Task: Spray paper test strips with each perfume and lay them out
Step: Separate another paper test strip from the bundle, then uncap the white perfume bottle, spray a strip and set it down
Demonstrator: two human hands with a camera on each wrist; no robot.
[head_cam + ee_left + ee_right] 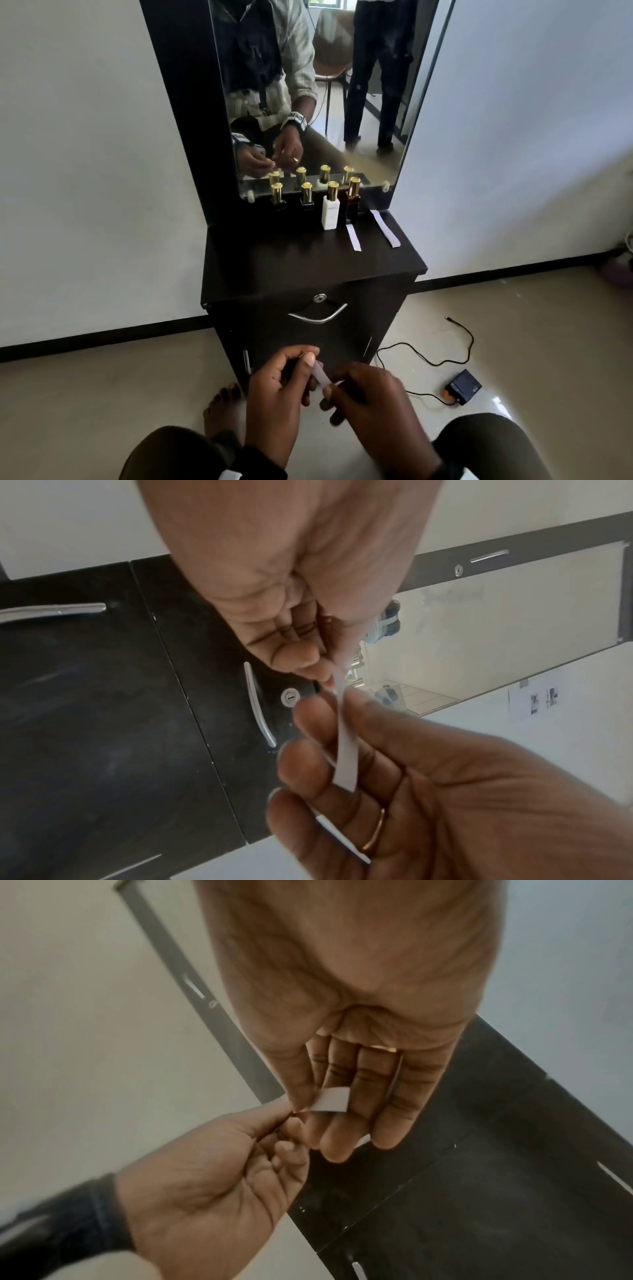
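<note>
Low in front of the cabinet, both hands hold thin white paper strips (321, 374). My left hand (306, 360) pinches the top end of one strip (344, 750) between thumb and fingers. My right hand (330, 390), which wears a ring, pinches the same strip (332, 1100) under its thumb, and a second strip (342, 837) lies across its curled fingers. On the dresser top (274, 267) stand two black perfume bottles (276, 195), a white bottle (331, 209) and an amber bottle (352, 200), all gold-capped. Two strips lie flat: one (352, 236) before the amber bottle, one (385, 228) further right.
A mirror (308, 102) rises behind the bottles and reflects me and a standing person. The drawer has a metal handle (318, 315) and a lock. A black cable and small black box (462, 387) lie on the floor to the right. My bare foot (219, 407) rests beside the cabinet.
</note>
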